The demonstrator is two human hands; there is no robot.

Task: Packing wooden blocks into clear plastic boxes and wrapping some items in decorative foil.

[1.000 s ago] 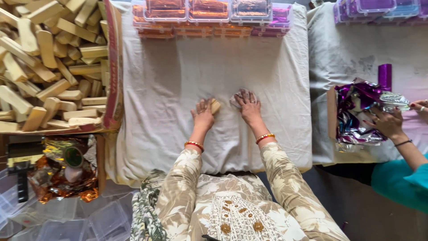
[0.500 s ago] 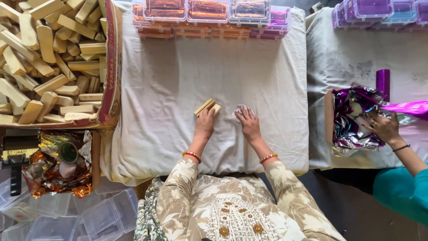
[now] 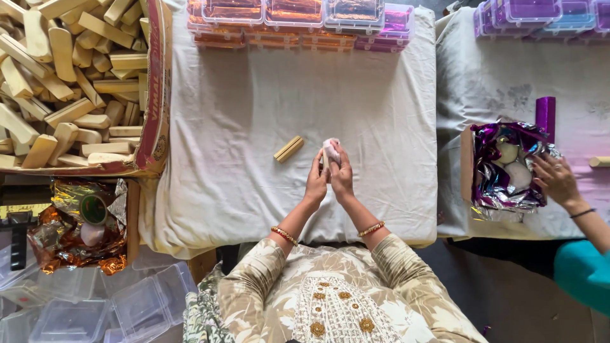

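My left hand (image 3: 316,183) and my right hand (image 3: 343,176) are raised together over the white cloth (image 3: 254,114), both holding a small pale pinkish piece (image 3: 330,150) between the fingertips. A tan wooden stick pair (image 3: 288,149) lies on the cloth just left of my hands, untouched. Both wrists wear bangles.
A cardboard box (image 3: 155,95) heaped with tan wooden sticks sits at left. Lidded plastic boxes (image 3: 298,16) line the far edge. Orange foil and a tape roll (image 3: 93,208) lie lower left above empty clear containers. At right, another person's hand (image 3: 558,181) reaches into purple foil (image 3: 508,165).
My hands lifted off the cloth and came together on the pale piece. The wooden sticks, earlier under my left hand, now lie free on the cloth.
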